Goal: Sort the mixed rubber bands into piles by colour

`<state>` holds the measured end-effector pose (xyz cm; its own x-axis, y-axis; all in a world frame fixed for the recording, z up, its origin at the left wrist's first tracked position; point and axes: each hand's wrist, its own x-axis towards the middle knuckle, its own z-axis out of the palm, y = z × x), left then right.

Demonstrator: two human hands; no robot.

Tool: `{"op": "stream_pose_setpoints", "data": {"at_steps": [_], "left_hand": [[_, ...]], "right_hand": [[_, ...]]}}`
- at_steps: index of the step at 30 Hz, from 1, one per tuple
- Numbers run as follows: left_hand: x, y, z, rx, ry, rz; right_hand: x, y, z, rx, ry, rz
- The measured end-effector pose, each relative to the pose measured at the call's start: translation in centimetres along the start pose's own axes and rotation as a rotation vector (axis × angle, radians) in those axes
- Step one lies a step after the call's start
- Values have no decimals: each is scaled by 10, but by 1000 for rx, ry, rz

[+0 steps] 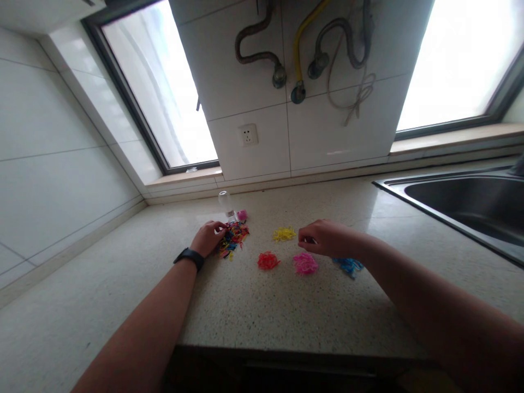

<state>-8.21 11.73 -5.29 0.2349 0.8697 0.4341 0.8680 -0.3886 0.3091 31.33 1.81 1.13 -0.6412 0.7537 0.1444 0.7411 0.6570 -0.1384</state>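
Note:
My left hand (207, 238), with a dark band on its wrist, rests at the edge of a mixed heap of small coloured rubber bands (234, 238). Its thumb and fingers are pinched together at the heap, and what they grip is too small to name. Between the yellow rubber bands (284, 234) and the pink rubber bands (305, 263), my right hand (321, 237) hovers with curled, closed fingers; their content is hidden. Red rubber bands (268, 261) form a pile left of the pink one. Blue rubber bands (349, 266) lie partly hidden under my right wrist.
Behind the mixed heap are a clear plastic bottle (225, 202) and a pink lid-like piece (242, 215). A steel sink (393, 188) is set into the speckled countertop (254, 311) at right. Hoses and a socket (248, 135) are on the tiled wall.

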Motion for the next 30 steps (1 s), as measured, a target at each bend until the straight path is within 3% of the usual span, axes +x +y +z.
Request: {"op": "stream_pose_setpoints", "data": {"at_steps": [20, 30], "left_hand": [[2, 17, -6, -11, 175, -25], [-1, 70, -13, -81, 125, 118]], "right_hand": [[0, 3, 2, 23, 84, -47], [0, 2, 3, 23, 110, -60]]}}
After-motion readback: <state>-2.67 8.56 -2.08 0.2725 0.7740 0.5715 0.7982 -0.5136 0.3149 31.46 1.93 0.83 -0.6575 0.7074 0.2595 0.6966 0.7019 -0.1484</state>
